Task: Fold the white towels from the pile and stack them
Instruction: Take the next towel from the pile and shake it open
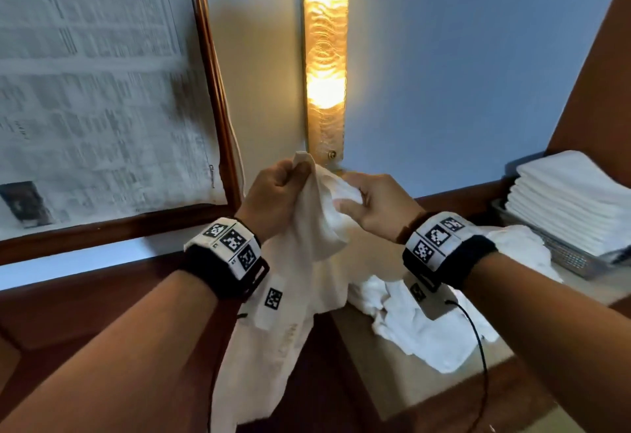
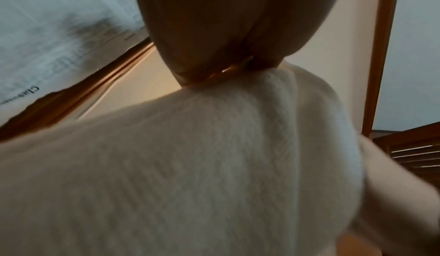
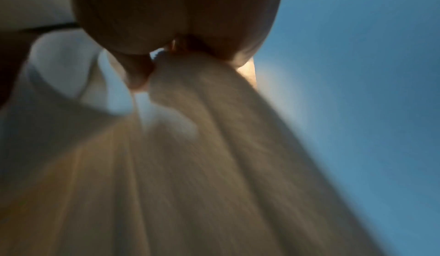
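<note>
- A person holds one white towel (image 1: pixel 304 261) up in the air in front of a wall, with both hands raised close together at its top edge.
- The left hand (image 1: pixel 273 197) is a closed fist clamped on one upper corner of the towel; a small tip of cloth pokes out above the knuckles.
- The right hand (image 1: pixel 379 203) pinches the top edge just beside it, thumb and fingers closed on bunched cloth.
- The towel hangs down long and crumpled between the forearms, not yet spread flat.
- The unfolded pile (image 1: pixel 420 323) lies on a counter (image 1: pixel 386 384) below the right wrist.
- To the far right, a stack of folded towels (image 1: pixel 573 200) sits in a mesh tray (image 1: pixel 566 258).
- The step in hand appears to be finding the corners and opening the towel out.
- To do it well, the right hand would likely slide along the top edge, away from the left, until it reaches the opposite corner, keeping a light pinch so the hem stays in the fingers.
- The left fist should stay firm, so the edge pulls taut and level.
- Lifting high enough keeps the hanging end free to drop straight.
</note>
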{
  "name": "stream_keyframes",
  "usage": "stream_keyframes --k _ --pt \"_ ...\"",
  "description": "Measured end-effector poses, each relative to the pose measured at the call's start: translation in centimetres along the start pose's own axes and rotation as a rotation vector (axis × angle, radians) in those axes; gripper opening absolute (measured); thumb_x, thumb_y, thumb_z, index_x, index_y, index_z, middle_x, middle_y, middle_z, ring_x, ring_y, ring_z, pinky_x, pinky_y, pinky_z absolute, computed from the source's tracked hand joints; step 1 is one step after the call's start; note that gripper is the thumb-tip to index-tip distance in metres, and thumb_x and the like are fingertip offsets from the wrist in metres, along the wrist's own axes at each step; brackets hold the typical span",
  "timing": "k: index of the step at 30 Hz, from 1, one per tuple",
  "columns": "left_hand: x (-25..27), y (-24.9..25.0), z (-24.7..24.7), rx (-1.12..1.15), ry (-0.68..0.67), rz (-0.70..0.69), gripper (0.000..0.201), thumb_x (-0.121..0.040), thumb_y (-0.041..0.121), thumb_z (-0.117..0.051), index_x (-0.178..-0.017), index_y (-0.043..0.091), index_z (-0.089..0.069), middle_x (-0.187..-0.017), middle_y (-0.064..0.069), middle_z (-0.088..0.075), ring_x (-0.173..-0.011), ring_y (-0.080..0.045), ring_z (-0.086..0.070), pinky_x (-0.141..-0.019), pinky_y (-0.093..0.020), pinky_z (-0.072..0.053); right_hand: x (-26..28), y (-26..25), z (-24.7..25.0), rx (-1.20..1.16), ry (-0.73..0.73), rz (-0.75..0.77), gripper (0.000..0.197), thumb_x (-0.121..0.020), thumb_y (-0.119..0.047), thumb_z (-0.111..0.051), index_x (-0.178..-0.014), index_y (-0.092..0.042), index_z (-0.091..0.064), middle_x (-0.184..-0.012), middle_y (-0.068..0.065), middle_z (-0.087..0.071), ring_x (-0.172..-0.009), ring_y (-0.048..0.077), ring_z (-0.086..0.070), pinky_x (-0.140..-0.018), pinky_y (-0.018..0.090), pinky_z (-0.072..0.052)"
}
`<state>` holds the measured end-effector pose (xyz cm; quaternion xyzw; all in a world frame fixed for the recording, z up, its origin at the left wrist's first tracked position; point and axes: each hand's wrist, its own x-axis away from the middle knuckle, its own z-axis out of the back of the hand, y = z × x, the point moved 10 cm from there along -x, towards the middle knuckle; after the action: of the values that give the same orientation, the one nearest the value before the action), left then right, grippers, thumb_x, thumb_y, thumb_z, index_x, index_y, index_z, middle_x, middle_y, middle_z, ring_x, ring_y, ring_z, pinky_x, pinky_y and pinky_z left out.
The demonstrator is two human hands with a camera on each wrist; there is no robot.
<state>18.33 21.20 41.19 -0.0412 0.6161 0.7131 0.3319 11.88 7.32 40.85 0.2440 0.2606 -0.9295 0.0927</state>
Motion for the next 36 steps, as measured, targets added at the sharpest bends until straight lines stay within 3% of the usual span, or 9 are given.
stream_keyframes --k 2,6,9,15,18,21,27,31,36 --pt "0.1 0.1 1.1 -0.012 0.016 0.002 0.030 -0.104 0.031 -0.050 -0.079 0.019 -0.060 -0.061 0.017 -0.062 -0.061 0.001 -0.056 -0.064 -0.020 -0.047 1.5 3.2 -2.1 0.061 -0.039 -0.052 0.023 -0.094 -0.039 -0.059 -0.073 -0.031 -0.057 -0.069 -0.008 -0.055 -0.067 0.014 -0.052 -0.062 0.032 -0.038" --pt "1.0 -0.9 2.5 0.091 0.058 0.107 0.030 -0.105 0.032 -0.048 -0.087 0.018 -0.067 -0.080 0.003 -0.067 -0.077 -0.008 -0.061 -0.079 -0.029 -0.050 5.6 13.8 -4.5 0.093 -0.070 -0.380 0.029 -0.093 -0.031 -0.065 -0.072 -0.013 -0.067 -0.070 0.006 -0.062 -0.071 0.029 -0.059 -0.063 0.036 -0.042" --pt "1.9 -1.4 1.6 0.103 0.035 0.155 0.035 -0.105 0.036 -0.046 -0.088 0.019 -0.071 -0.082 0.002 -0.072 -0.080 -0.008 -0.066 -0.087 -0.032 -0.052 7.4 17.6 -4.5 -0.064 -0.073 -0.549 0.033 -0.094 -0.017 -0.063 -0.061 -0.018 -0.060 -0.062 0.001 -0.056 -0.069 0.023 -0.054 -0.060 0.031 -0.036" --pt "1.5 -0.6 -2.5 0.058 0.098 0.095 0.034 -0.103 0.041 -0.046 -0.089 0.020 -0.068 -0.077 0.011 -0.069 -0.077 -0.004 -0.063 -0.083 -0.032 -0.052 0.6 8.5 1.6 -0.165 0.062 -0.176 0.018 -0.090 -0.010 -0.058 -0.075 -0.012 -0.069 -0.076 0.004 -0.068 -0.074 0.019 -0.057 -0.069 0.027 -0.047" --pt "0.8 0.2 -5.1 0.112 0.154 0.055 0.026 -0.106 0.032 -0.045 -0.098 0.025 -0.069 -0.087 0.011 -0.071 -0.084 -0.002 -0.064 -0.085 -0.027 -0.052 -1.6 4.4 4.3 -0.118 0.041 -0.050 0.036 -0.089 -0.020 -0.067 -0.056 -0.031 -0.060 -0.054 -0.015 -0.055 -0.058 0.004 -0.047 -0.059 0.026 -0.039" --pt "0.1 0.1 -8.5 0.082 0.080 0.044 0.028 -0.107 0.020 -0.045 -0.093 0.023 -0.069 -0.086 0.005 -0.069 -0.085 -0.009 -0.061 -0.084 -0.033 -0.050 -2.3 3.8 6.1 -0.059 0.044 0.007 0.040 -0.078 -0.032 -0.064 -0.043 -0.027 -0.045 -0.043 -0.009 -0.042 -0.050 0.008 -0.036 -0.056 0.029 -0.034" --pt "0.0 2.8 -9.6 -0.191 0.077 -0.001 0.043 -0.105 0.044 -0.038 -0.078 0.025 -0.066 -0.071 0.012 -0.066 -0.064 0.004 -0.058 -0.061 -0.016 -0.044 1.6 5.7 5.5 -0.214 0.024 0.037 0.025 -0.088 -0.016 -0.070 -0.067 -0.019 -0.057 -0.058 -0.014 -0.050 -0.056 0.003 -0.043 -0.056 0.019 -0.035" --pt "0.6 2.4 -7.4 -0.250 0.183 0.032 0.051 -0.105 0.047 -0.041 -0.065 0.014 -0.040 -0.062 -0.001 -0.039 -0.057 -0.013 -0.039 -0.059 -0.031 -0.030 4.7 11.1 0.7 -0.047 -0.108 -0.033 0.021 -0.091 -0.022 -0.066 -0.073 -0.027 -0.058 -0.068 -0.004 -0.059 -0.066 0.016 -0.053 -0.064 0.029 -0.037" --pt "3.1 -0.1 -2.4 -0.104 0.307 0.080 0.070 -0.088 0.066 -0.052 -0.080 -0.004 -0.051 -0.080 -0.012 -0.052 -0.076 -0.023 -0.048 -0.073 -0.040 -0.037 9.8 21.3 -1.8 -0.025 -0.130 -0.315 0.015 -0.093 -0.013 -0.062 -0.084 -0.016 -0.074 -0.072 0.002 -0.067 -0.072 0.026 -0.061 -0.066 0.031 -0.044"
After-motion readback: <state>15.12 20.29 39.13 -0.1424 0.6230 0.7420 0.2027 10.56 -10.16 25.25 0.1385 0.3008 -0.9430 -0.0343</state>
